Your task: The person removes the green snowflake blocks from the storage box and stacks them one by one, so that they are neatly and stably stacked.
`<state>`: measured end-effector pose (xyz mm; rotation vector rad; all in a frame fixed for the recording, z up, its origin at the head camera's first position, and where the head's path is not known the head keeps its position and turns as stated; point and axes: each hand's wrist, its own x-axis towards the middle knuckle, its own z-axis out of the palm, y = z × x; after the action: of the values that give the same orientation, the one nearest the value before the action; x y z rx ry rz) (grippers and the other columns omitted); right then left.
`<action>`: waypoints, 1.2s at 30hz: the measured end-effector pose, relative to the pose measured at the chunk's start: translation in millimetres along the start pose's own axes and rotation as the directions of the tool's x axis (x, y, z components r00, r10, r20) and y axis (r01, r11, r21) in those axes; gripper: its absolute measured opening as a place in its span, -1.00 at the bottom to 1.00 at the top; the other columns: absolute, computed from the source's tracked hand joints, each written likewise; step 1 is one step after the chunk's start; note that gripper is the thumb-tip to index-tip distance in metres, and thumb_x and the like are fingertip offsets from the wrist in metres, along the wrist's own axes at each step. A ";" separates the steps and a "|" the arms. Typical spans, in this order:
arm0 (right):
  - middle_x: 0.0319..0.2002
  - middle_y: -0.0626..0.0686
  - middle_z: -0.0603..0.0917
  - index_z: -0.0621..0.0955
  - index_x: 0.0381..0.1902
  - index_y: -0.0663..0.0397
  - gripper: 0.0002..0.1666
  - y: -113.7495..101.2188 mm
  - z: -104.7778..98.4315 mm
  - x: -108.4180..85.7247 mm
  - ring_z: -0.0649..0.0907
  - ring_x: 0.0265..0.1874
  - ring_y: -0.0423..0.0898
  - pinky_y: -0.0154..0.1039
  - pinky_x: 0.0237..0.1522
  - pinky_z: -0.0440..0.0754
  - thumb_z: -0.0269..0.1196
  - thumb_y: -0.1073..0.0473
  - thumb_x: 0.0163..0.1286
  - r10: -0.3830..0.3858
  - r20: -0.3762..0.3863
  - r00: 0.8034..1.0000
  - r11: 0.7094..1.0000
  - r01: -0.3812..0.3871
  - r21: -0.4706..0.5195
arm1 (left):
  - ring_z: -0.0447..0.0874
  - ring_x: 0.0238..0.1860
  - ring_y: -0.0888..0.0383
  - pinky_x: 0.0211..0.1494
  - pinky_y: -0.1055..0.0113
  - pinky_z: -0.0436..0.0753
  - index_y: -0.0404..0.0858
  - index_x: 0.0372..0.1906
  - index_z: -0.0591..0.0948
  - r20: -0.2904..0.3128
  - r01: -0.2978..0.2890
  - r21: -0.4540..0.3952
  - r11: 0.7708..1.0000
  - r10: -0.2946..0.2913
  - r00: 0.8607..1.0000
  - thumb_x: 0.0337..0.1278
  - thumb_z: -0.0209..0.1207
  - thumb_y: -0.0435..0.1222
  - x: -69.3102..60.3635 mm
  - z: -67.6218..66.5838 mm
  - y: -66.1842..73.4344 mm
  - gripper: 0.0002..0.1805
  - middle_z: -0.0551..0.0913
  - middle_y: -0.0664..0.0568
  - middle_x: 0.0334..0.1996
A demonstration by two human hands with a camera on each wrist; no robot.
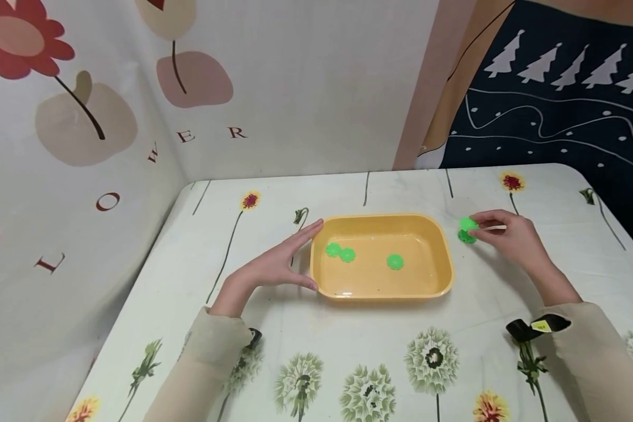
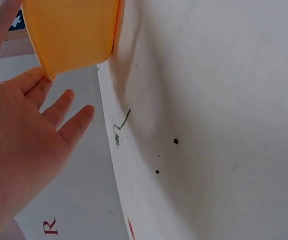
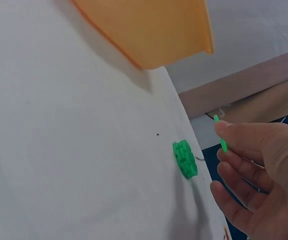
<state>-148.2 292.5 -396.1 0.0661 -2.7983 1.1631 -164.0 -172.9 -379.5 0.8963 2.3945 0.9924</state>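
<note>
A shallow yellow-orange tray (image 1: pixel 369 280) sits mid-table, with three small green scalloped discs (image 1: pixel 395 262) lying inside it. My left hand (image 1: pixel 274 265) spans the tray's left end, fingers near the far corner and thumb near the front one. In the left wrist view its extended fingers touch the tray's rim (image 2: pixel 52 77). To the right of the tray, my right hand (image 1: pixel 518 239) pinches one thin green disc (image 3: pixel 222 141) between thumb and fingers. Just beside and below it, a short stack of green discs (image 3: pixel 185 159) stands on the table.
The table has a white cloth (image 1: pixel 295 319) printed with dandelions and other flowers. A pale curtain (image 1: pixel 316 88) with flower shapes and letters hangs behind and to the left. Dark fabric (image 1: pixel 559 117) with white trees is at the back right.
</note>
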 end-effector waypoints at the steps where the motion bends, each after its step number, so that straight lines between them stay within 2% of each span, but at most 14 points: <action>1: -0.01 0.30 0.68 0.63 0.10 0.28 -0.56 1.0 0.4 -0.2 0.41 -0.33 -0.74 -0.83 -0.27 0.42 0.35 0.13 0.36 0.015 0.005 1.000 1.000 -0.015 -0.006 | -0.23 0.65 0.08 0.62 -0.14 0.04 -0.06 0.63 -0.08 0.000 0.000 -0.002 1.000 0.000 1.000 -0.22 0.57 -0.05 0.0 0.2 0.0 0.35 -0.21 0.27 0.64; 4: 0.03 0.33 0.67 0.62 0.12 0.26 -0.54 3.7 1.8 -0.5 0.41 -0.33 -0.70 -0.80 -0.30 0.41 0.34 0.10 0.37 0.052 0.012 0.999 0.998 -0.052 -0.039 | -0.24 0.65 0.08 0.62 -0.15 0.04 -0.07 0.63 -0.08 -0.003 -0.003 -0.006 1.000 0.003 1.000 -0.22 0.57 -0.06 0.0 0.9 0.0 0.35 -0.21 0.24 0.64; 6: 0.04 0.33 0.67 0.62 0.12 0.25 -0.55 5.4 2.7 -0.9 0.51 -0.29 -0.58 -0.79 -0.31 0.40 0.34 0.09 0.38 0.067 0.013 0.998 0.996 -0.066 -0.060 | -0.24 0.65 0.07 0.62 -0.15 0.05 -0.07 0.63 -0.08 -0.005 -0.004 -0.007 1.000 0.004 1.000 -0.21 0.57 -0.07 -0.1 1.2 0.2 0.35 -0.20 0.22 0.64; 7: 0.04 0.33 0.67 0.62 0.12 0.25 -0.55 6.1 3.2 -1.0 0.59 -0.26 -0.45 -0.78 -0.31 0.40 0.33 0.09 0.38 0.070 0.016 0.997 0.996 -0.069 -0.064 | -0.24 0.65 0.07 0.62 -0.15 0.04 -0.07 0.63 -0.08 -0.006 -0.005 -0.006 1.000 0.005 1.000 -0.21 0.57 -0.07 0.0 1.3 0.0 0.34 -0.21 0.22 0.64; 8: 0.04 0.33 0.67 0.62 0.12 0.24 -0.55 7.0 3.6 -1.2 0.59 -0.26 -0.43 -0.77 -0.30 0.40 0.33 0.09 0.38 0.074 0.018 0.997 0.995 -0.072 -0.072 | -0.24 0.65 0.07 0.62 -0.15 0.04 -0.07 0.63 -0.08 -0.006 -0.003 -0.005 1.000 0.003 1.000 -0.21 0.57 -0.08 -0.1 1.4 0.0 0.34 -0.21 0.22 0.64; 10: 0.05 0.34 0.67 0.62 0.12 0.25 -0.56 8.2 4.5 -1.4 0.68 -0.17 -0.14 -0.75 -0.30 0.39 0.33 0.10 0.39 0.074 0.023 0.997 0.995 -0.072 -0.072 | -0.25 0.65 0.07 0.62 -0.14 0.04 -0.07 0.63 -0.09 -0.005 0.000 -0.008 1.000 0.000 1.000 -0.20 0.57 -0.08 -0.2 1.4 0.0 0.34 -0.22 0.24 0.64; 13: 0.05 0.35 0.66 0.62 0.10 0.26 -0.57 10.4 6.0 -1.1 0.68 -0.05 0.12 -0.72 -0.29 0.38 0.33 0.11 0.39 0.065 0.026 0.998 0.995 -0.063 -0.075 | -0.26 0.65 0.07 0.62 -0.14 0.03 -0.07 0.63 -0.09 -0.003 0.002 -0.012 1.000 -0.002 1.000 -0.20 0.57 -0.09 -0.4 1.6 -0.1 0.34 -0.23 0.26 0.64; 14: 0.05 0.35 0.65 0.62 0.10 0.27 -0.58 11.3 6.5 -0.9 0.68 -0.06 0.12 -0.72 -0.28 0.38 0.33 0.12 0.38 0.059 0.026 0.998 0.995 -0.057 -0.077 | -0.26 0.65 0.08 0.62 -0.14 0.03 -0.07 0.63 -0.09 -0.003 0.004 -0.015 1.000 -0.004 1.000 -0.20 0.57 -0.10 -0.7 1.6 -0.1 0.34 -0.23 0.26 0.64; 15: 0.04 0.36 0.65 0.62 0.09 0.28 -0.58 12.0 7.1 -0.5 0.64 -0.01 0.26 -0.71 -0.28 0.37 0.33 0.13 0.38 0.054 0.026 0.998 0.996 -0.052 -0.076 | -0.27 0.65 0.08 0.62 -0.14 0.03 -0.07 0.63 -0.10 -0.002 0.005 -0.018 1.000 -0.005 1.000 -0.20 0.57 -0.10 -0.8 1.6 -0.2 0.34 -0.23 0.27 0.64; 27: 0.01 0.35 0.64 0.63 0.09 0.29 -0.60 15.9 10.4 1.6 0.60 -0.07 0.16 -0.71 -0.32 0.35 0.34 0.19 0.36 0.048 0.051 0.998 0.994 -0.043 -0.102 | -0.28 0.65 0.08 0.63 -0.13 0.02 -0.06 0.63 -0.10 0.003 0.005 -0.009 1.000 -0.005 1.000 -0.18 0.56 -0.10 0.1 -0.1 -0.4 0.33 -0.23 0.25 0.64; 36: 0.02 0.36 0.64 0.62 0.10 0.29 -0.60 15.2 11.6 1.2 0.61 -0.06 0.20 -0.72 -0.32 0.35 0.34 0.20 0.36 0.059 0.070 0.996 0.993 -0.052 -0.102 | -0.28 0.65 0.07 0.61 -0.18 0.02 0.00 0.63 -0.09 -0.008 0.026 -0.004 1.000 -0.026 1.000 -0.02 0.48 -0.03 -0.4 -0.2 5.1 0.23 -0.21 0.23 0.64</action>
<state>-151.6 295.0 -414.7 0.0228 -2.9359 1.0499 -161.7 -170.5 -375.5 0.8595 2.4032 0.9927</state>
